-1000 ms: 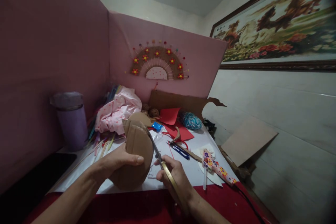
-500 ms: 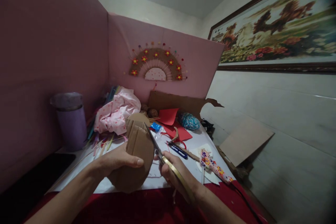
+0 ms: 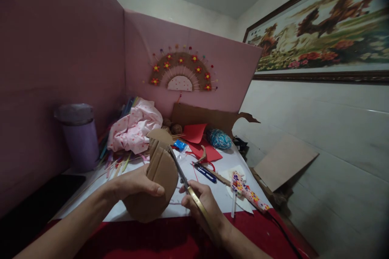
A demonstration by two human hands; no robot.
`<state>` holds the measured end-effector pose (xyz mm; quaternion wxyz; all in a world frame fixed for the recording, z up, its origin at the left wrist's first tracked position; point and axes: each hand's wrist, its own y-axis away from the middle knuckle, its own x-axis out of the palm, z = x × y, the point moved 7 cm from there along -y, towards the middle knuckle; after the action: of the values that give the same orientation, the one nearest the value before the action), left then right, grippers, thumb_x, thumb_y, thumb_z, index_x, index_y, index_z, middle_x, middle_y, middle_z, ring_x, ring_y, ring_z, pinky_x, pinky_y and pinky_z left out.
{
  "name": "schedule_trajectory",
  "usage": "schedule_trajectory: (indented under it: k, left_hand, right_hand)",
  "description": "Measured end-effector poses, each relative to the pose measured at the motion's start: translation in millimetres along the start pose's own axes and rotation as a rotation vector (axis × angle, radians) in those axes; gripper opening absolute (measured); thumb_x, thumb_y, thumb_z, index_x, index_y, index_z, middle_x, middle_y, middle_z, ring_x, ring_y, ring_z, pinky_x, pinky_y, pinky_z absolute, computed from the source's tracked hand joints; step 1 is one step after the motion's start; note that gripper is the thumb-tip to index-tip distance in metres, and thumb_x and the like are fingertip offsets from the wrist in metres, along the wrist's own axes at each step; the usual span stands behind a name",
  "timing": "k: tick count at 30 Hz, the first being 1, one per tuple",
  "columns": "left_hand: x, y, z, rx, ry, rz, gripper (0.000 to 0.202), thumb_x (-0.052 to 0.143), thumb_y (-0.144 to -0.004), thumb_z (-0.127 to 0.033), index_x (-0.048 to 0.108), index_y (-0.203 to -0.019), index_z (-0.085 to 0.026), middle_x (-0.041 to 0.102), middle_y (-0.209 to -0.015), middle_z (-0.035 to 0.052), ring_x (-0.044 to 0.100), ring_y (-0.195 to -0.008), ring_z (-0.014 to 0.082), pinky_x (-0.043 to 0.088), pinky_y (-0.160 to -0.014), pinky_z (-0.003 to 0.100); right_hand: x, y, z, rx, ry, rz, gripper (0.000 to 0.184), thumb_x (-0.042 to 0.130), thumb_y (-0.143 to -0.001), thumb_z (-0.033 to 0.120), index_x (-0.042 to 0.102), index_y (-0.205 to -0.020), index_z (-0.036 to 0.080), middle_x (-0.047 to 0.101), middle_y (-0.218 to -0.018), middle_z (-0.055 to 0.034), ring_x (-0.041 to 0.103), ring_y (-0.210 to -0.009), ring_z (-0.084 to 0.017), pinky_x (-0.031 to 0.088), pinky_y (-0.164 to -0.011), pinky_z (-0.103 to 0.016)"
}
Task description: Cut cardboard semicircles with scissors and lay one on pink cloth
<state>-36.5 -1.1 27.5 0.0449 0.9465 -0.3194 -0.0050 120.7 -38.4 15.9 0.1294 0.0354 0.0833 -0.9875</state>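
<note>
My left hand [image 3: 139, 184] grips a piece of brown cardboard [image 3: 162, 174] with a rounded right side, thumb across its face and fingers hidden behind. My right hand [image 3: 202, 202] is closed round the gold handles of a pair of scissors [image 3: 196, 200]. The dark blades point up and left, their tips at the upper right edge of the cardboard. Just behind the cardboard's top shows a round cardboard piece [image 3: 159, 135]. Blue thread snips [image 3: 205, 173] lie on the white table covering, beyond my right hand.
A glue gun with a flower pattern [image 3: 246, 190] lies at the right, its cord running toward me. Farther back are red sheets [image 3: 196, 132], blue yarn [image 3: 219, 139] and dotted pink cloth [image 3: 136, 125]. A purple tumbler [image 3: 80, 141] stands left. A decorated cardboard arch [image 3: 180, 61] is on the pink panel.
The scissors and my right hand have shifted slightly left and down along the cardboard's edge. The cardboard has tilted a little in my left hand. The view has moved slightly.
</note>
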Motion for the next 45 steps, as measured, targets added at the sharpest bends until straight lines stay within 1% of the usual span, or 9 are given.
schedule_trajectory:
  k: [3,9,13,20,26,29,33,38,45]
  left_hand:
    - [-4.0,-1,7,-0.028,-0.035,0.019,0.045,0.080,-0.056,-0.032,0.065,-0.096,-0.018,0.070,-0.087,0.0045,0.061,-0.078,0.0206,0.048,-0.067,0.029]
    - [3.5,0,8,-0.025,-0.109,0.107,0.049,0.081,-0.049,-0.034,0.063,-0.092,-0.019,0.067,-0.085,0.0013,0.057,-0.076,0.0186,0.045,-0.065,0.028]
    - [7.6,2,4,-0.032,-0.138,0.135,0.049,0.080,-0.048,-0.034,0.062,-0.092,-0.019,0.065,-0.085,0.0008,0.056,-0.077,0.0187,0.045,-0.065,0.029]
    - [1.1,1,10,-0.106,-0.207,0.111,0.054,0.080,-0.046,-0.035,0.061,-0.094,-0.018,0.065,-0.086,0.0026,0.057,-0.076,0.0194,0.045,-0.063,0.028]
    - [-5.0,4,13,-0.127,-0.250,0.149,0.053,0.080,-0.047,-0.034,0.062,-0.094,-0.018,0.067,-0.087,0.0030,0.059,-0.078,0.0204,0.046,-0.063,0.028]
    - [-10.9,6,16,-0.151,-0.293,0.154,0.052,0.080,-0.047,-0.034,0.061,-0.093,-0.019,0.067,-0.089,0.0035,0.061,-0.081,0.0221,0.047,-0.063,0.029]
    - [-12.4,9,15,-0.149,-0.302,0.161,0.054,0.080,-0.047,-0.034,0.060,-0.095,-0.020,0.067,-0.088,0.0021,0.061,-0.081,0.0220,0.048,-0.063,0.028]
    - [-3.8,10,12,-0.168,-0.293,0.198,0.054,0.081,-0.047,-0.033,0.061,-0.095,-0.019,0.068,-0.089,0.0019,0.062,-0.082,0.0220,0.048,-0.064,0.028]
    - [4.8,9,12,-0.169,-0.272,0.266,0.050,0.082,-0.048,-0.031,0.065,-0.093,-0.019,0.069,-0.090,0.0026,0.063,-0.082,0.0211,0.049,-0.066,0.028]
  right_hand:
    - [-4,-2,-3,-0.002,0.070,0.007,0.055,0.072,-0.060,0.065,0.058,-0.078,0.015,0.044,-0.054,0.0065,0.039,-0.050,-0.009,0.032,-0.047,-0.021]
    - [-3,-2,-2,0.076,0.148,0.176,0.083,0.050,-0.056,0.088,0.056,-0.094,0.014,0.045,-0.055,0.0063,0.036,-0.045,-0.007,0.028,-0.041,-0.019]
    - [-1,1,5,0.054,0.156,0.189,0.085,0.045,-0.058,0.090,0.054,-0.096,0.014,0.047,-0.059,0.0047,0.035,-0.047,-0.007,0.027,-0.041,-0.019]
    - [-2,2,5,0.007,0.111,0.140,0.071,0.058,-0.060,0.081,0.056,-0.085,0.014,0.037,-0.056,0.0074,0.028,-0.048,-0.006,0.022,-0.043,-0.020]
    - [0,0,-4,0.083,0.060,0.113,0.048,0.077,-0.059,0.054,0.056,-0.080,0.015,0.050,-0.054,0.0057,0.037,-0.050,-0.008,0.027,-0.047,-0.020]
    - [0,1,-5,0.077,0.094,0.105,0.047,0.078,-0.059,0.050,0.057,-0.080,0.015,0.059,-0.059,0.0011,0.044,-0.055,-0.010,0.028,-0.049,-0.021]
    - [-1,2,-1,0.093,0.153,0.158,0.057,0.071,-0.060,0.063,0.059,-0.087,0.013,0.051,-0.055,0.0045,0.035,-0.049,-0.008,0.026,-0.046,-0.021]
    - [2,1,13,0.011,0.212,0.252,0.087,0.048,-0.056,0.089,0.058,-0.095,0.012,0.042,-0.059,0.0055,0.031,-0.051,-0.008,0.025,-0.045,-0.022]
    - [3,2,17,-0.045,0.216,0.241,0.083,0.048,-0.059,0.088,0.057,-0.093,0.013,0.037,-0.061,0.0062,0.028,-0.054,-0.008,0.024,-0.047,-0.021]
